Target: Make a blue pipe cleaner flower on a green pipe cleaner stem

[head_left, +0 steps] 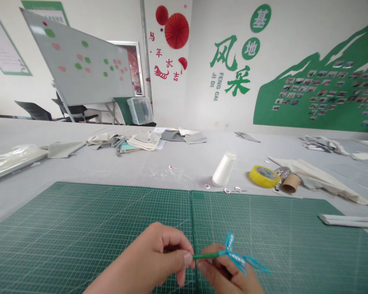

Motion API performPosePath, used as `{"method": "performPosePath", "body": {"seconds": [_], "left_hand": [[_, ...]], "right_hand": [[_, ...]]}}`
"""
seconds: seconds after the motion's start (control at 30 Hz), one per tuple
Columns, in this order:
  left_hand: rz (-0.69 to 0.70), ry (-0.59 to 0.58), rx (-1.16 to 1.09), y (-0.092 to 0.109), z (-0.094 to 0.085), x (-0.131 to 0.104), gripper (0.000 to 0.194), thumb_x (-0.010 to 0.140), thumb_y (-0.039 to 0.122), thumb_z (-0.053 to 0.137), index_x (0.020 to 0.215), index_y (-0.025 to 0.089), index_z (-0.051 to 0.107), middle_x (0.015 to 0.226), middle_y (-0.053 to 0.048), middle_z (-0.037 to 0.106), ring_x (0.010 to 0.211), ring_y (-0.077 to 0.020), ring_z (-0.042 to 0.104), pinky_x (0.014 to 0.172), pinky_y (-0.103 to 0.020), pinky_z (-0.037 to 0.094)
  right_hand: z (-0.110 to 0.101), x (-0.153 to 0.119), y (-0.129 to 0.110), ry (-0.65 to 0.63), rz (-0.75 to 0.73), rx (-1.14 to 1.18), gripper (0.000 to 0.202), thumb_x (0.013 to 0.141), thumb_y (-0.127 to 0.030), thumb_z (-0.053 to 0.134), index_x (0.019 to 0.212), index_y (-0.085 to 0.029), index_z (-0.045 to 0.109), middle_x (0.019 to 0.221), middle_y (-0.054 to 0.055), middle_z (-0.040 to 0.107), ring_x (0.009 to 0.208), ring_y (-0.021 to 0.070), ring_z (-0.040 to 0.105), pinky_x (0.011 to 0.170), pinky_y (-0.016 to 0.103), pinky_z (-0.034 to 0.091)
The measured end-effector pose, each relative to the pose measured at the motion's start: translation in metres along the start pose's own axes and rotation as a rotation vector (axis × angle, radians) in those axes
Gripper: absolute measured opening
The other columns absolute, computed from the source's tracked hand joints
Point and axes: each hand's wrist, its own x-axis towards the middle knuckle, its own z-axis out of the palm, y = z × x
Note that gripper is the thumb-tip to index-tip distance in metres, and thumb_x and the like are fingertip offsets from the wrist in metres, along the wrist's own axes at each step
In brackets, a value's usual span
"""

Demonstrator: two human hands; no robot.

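Note:
Between my hands lies a thin green stem [207, 256] that ends on the right in a blue, fringed flower-like piece [233, 255] with white beaded parts. My left hand [162, 257] pinches the stem's left end between thumb and forefinger. The fingers of my right hand [221, 271] are closed on the stem near the blue piece, partly hidden behind it. Both hands are above the green cutting mats [110, 220], close to the seam between them.
Beyond the mats stand a white thread cone [223, 168], a yellow tape roll [264, 176] and a cardboard tube [290, 183]. Fabric scraps [147, 139] lie farther back. Loose thread [174, 173] and small ring-shaped pieces [227, 190] are near the mats' far edge.

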Motion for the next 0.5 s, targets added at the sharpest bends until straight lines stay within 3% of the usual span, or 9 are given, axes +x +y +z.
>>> {"method": "performPosePath", "body": {"seconds": [0.13,0.23,0.4,0.5], "left_hand": [[0.006,-0.103,0.074,-0.01,-0.001,-0.006,0.017,0.078,0.022,0.056,0.073,0.018,0.072,0.058,0.004,0.06,0.051,-0.0097,0.043,0.049,-0.021,0.03],[-0.001,-0.106,0.15,-0.018,-0.002,-0.011,0.014,0.076,0.021,0.059,0.074,0.022,0.073,0.061,0.005,0.058,0.056,-0.0111,0.047,0.053,-0.021,0.033],[0.048,-0.137,0.27,-0.023,0.0,-0.013,0.017,0.074,0.016,0.056,0.067,0.022,0.069,0.058,0.006,0.054,0.057,-0.0117,0.049,0.053,-0.021,0.032],[0.049,-0.14,0.364,-0.02,0.003,-0.011,0.019,0.071,0.012,0.053,0.056,0.021,0.059,0.052,0.007,0.045,0.051,-0.0106,0.043,0.05,-0.022,0.029]], "right_hand": [[0.002,0.003,0.006,-0.022,0.046,0.047,0.032,0.089,-0.044,0.058,0.07,-0.022,0.069,0.052,-0.005,0.051,0.046,0.0113,0.042,0.045,0.021,0.034],[0.007,0.004,0.014,-0.015,0.057,0.104,0.037,0.087,-0.051,0.058,0.071,-0.02,0.07,0.052,-0.007,0.041,0.045,0.0103,0.03,0.044,0.022,0.026],[0.01,0.004,0.023,-0.056,0.138,0.21,0.037,0.085,-0.052,0.061,0.071,-0.019,0.07,0.055,-0.007,0.04,0.051,0.0118,0.034,0.048,0.023,0.025],[0.008,0.003,0.022,-0.066,0.114,0.187,0.033,0.086,-0.048,0.061,0.071,-0.02,0.069,0.055,-0.007,0.039,0.051,0.0121,0.034,0.048,0.023,0.026]]}}
